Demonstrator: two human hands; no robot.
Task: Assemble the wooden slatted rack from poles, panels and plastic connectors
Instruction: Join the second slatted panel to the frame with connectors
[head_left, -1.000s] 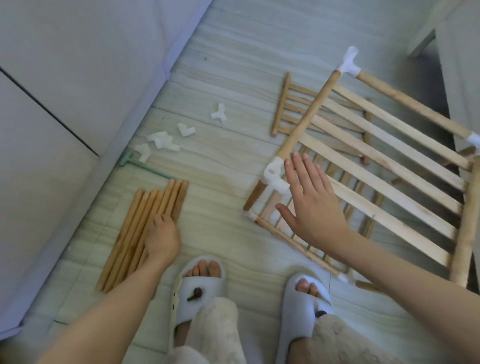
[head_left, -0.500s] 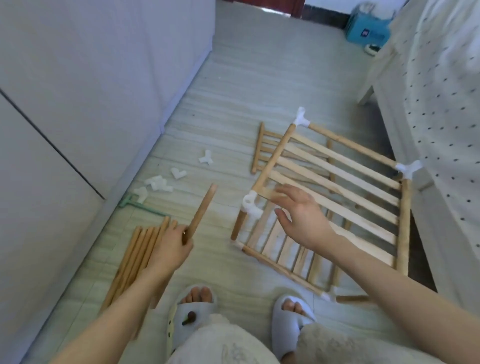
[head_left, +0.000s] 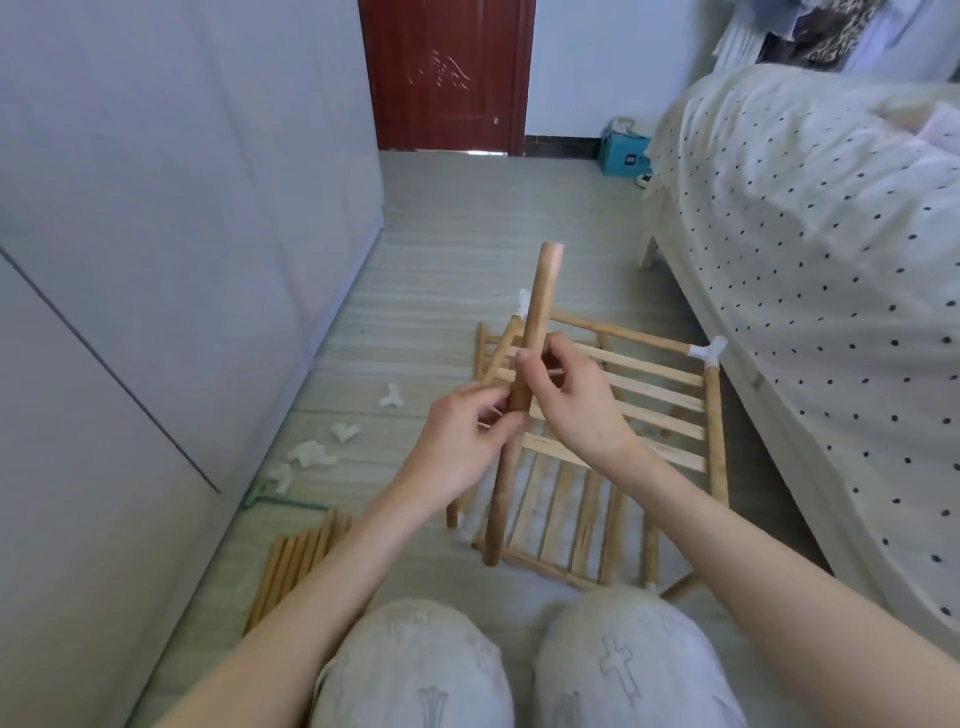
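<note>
The round tan wooden pole (head_left: 535, 332), lifted from the floor bundle (head_left: 296, 566), is now gripped upright by both hands' closed fingers (head_left: 524, 364) above the partly built slatted rack (head_left: 649, 395), ready for fitting.

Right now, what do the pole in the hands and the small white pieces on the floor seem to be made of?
The pole: apparently bare or lightly finished wood, matte tan with faint grain. Both the left hand and right hand grip it. The white pieces: probably molded plastic, smooth and uniformly white, though too small to confirm.

The bare left hand (head_left: 462, 441) and bare right hand (head_left: 576, 405) extend from sleeveless forearms. Pale grey fabric trousers (head_left: 415, 670) printed with lighter cross shapes cover both knees.
</note>
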